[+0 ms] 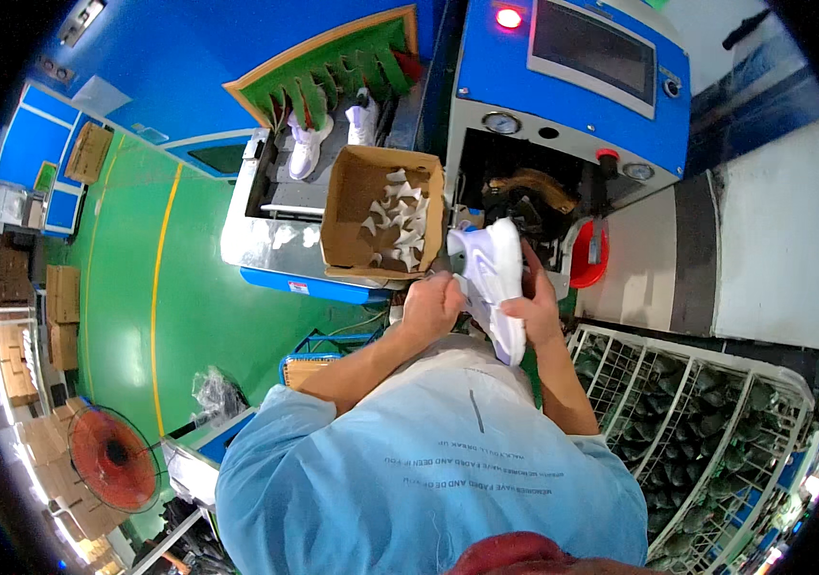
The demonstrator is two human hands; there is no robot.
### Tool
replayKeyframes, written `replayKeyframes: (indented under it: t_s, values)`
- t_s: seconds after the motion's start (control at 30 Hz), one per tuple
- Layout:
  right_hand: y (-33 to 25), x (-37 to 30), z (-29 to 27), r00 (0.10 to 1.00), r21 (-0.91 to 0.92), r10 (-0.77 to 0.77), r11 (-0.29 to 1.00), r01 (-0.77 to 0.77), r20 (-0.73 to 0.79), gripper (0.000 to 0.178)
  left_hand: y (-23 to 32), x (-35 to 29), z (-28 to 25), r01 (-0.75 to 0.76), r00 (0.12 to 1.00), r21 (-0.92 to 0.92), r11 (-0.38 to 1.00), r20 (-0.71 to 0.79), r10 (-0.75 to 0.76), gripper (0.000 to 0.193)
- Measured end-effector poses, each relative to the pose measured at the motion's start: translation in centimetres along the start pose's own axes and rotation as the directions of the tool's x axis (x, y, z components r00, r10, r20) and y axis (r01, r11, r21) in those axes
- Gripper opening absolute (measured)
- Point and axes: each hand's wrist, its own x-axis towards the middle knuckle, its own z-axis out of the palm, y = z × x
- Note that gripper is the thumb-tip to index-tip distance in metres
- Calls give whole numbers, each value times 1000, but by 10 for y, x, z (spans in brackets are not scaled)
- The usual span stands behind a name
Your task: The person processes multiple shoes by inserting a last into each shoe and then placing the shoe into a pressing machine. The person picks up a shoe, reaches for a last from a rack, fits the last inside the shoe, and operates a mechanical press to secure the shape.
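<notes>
A white and pale lilac sports shoe point(491, 278) is in front of my body, tilted on its side with its thick white sole to the right. My right hand point(539, 305) is wrapped round the sole side, thumb across it and fingers behind. On the opposite side, my left hand point(431, 309) is closed in a fist beside the upper; whatever its fingers pinch is too small to make out. Just beyond my left hand stands an open cardboard box point(340, 230) holding several small white curved pieces point(400, 218).
A blue machine point(563, 96) with a screen, gauges and a dark cavity rises ahead. Two more shoes point(306, 153) sit on a conveyor by a green fringed curtain point(333, 81). At right are a red bowl point(589, 254) and a wire rack point(687, 412) of dark shoe-shaped pieces; a fan point(114, 458) stands left.
</notes>
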Motion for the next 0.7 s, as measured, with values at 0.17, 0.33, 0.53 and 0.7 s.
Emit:
replayKeyframes:
  t_s: [0.17, 0.33, 0.53, 0.7]
  values:
    - [12, -26, -37, 998, 748, 38, 664, 13, -51, 84, -28, 23, 27, 584, 634, -808, -72, 510, -581, 25]
    - [3, -41, -59, 978, 213, 132, 963, -165, 161, 97, 10, 28, 16, 870, 492, -468, 154, 809, -322, 58]
    - [32, -56, -59, 984, 331, 176, 930, -159, -21, 95, -18, 3, 58, 589, 727, -287, 755, 596, -340, 50]
    - [29, -34, -57, 872, 365, 252, 926, -92, -420, 76, -8, 0, 45, 339, 841, -290, 895, 520, -149, 39]
